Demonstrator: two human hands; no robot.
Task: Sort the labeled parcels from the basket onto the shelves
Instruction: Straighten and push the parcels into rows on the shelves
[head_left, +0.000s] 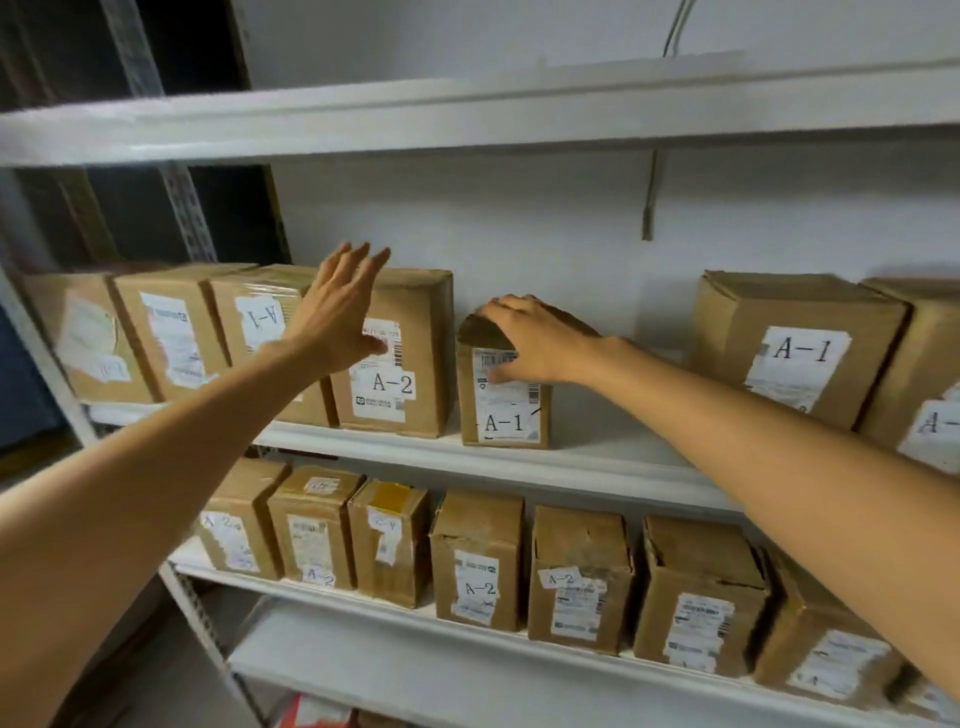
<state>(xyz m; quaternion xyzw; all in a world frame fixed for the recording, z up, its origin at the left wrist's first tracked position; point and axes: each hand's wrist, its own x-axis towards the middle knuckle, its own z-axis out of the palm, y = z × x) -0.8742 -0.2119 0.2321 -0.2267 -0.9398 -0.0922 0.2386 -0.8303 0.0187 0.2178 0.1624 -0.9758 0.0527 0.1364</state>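
A small cardboard parcel labelled A-1 (503, 415) stands upright on the middle shelf (597, 467), just right of a bigger parcel labelled A-2 (410, 374). My right hand (535, 343) lies over the small parcel's top, fingers curled on its upper edge and thumb on its front label. My left hand (337, 306) is raised in front of the A-2 parcel with straight, spread fingers and holds nothing. The basket is out of view.
More A-1 parcels (800, 353) stand at the right and left (260, 322) of the middle shelf. The lower shelf (363, 608) carries a row of A-2 parcels (478, 566). An upper shelf board (467, 114) runs overhead. A gap lies right of the small parcel.
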